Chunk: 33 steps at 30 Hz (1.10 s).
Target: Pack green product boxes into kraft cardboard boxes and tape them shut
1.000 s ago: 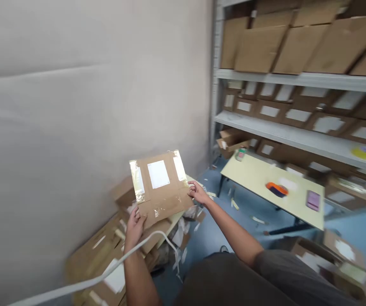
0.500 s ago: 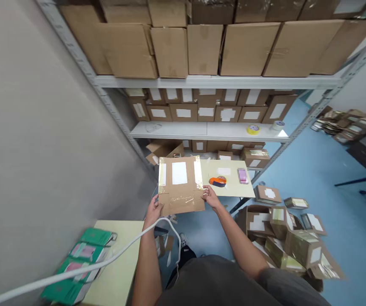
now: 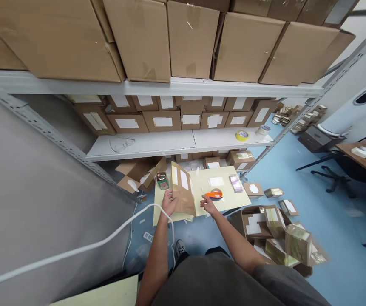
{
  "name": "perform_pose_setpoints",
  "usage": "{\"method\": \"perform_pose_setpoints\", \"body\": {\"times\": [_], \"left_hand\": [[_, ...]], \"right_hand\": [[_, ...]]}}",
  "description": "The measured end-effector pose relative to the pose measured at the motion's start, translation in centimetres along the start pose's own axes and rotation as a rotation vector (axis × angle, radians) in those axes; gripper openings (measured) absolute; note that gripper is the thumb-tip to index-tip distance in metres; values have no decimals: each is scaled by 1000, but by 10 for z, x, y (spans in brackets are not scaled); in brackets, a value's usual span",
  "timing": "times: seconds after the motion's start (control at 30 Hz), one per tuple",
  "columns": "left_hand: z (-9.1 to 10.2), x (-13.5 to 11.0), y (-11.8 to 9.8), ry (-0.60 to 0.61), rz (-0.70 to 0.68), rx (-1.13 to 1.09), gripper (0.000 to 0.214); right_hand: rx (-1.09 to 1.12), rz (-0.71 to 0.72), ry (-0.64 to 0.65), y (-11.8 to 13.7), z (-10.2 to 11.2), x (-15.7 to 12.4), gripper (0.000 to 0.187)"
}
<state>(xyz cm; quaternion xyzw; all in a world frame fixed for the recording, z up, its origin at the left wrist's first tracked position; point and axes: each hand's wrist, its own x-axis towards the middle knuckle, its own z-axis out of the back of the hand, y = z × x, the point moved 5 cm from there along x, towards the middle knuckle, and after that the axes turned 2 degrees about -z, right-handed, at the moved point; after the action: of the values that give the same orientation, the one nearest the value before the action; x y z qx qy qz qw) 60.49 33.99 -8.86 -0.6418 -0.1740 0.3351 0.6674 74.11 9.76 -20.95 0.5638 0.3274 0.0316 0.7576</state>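
Left hand (image 3: 169, 202) closed on the edge of the cardboard mailer (image 3: 183, 191), which stands tilted on the table (image 3: 202, 187) near its front edge; right hand (image 3: 208, 205) open, empty, just beside the orange tape dispenser (image 3: 214, 195).

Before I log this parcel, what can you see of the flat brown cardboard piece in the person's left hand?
The flat brown cardboard piece is tilted up on edge above the pale yellow table, seen nearly edge-on. White rectangular patches mark its upper face. The person's left hand grips its left side; whether its lower edge touches the table is unclear.
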Motion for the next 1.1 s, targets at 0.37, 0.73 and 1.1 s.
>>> {"method": "perform_pose_setpoints", "body": {"times": [0.37, 0.73, 1.1], "left_hand": [[-55, 15, 6, -94, 143, 290, 51], [-124, -22, 23, -304, 192, 434, 44], [-181, -21, 32, -222, 206, 379, 58]], "right_hand": [[-922, 20, 83, -29, 79, 51, 37], [-1014, 30, 228, -49, 169, 70, 52], [-526, 440, 433, -1, 86, 28, 85]]}}
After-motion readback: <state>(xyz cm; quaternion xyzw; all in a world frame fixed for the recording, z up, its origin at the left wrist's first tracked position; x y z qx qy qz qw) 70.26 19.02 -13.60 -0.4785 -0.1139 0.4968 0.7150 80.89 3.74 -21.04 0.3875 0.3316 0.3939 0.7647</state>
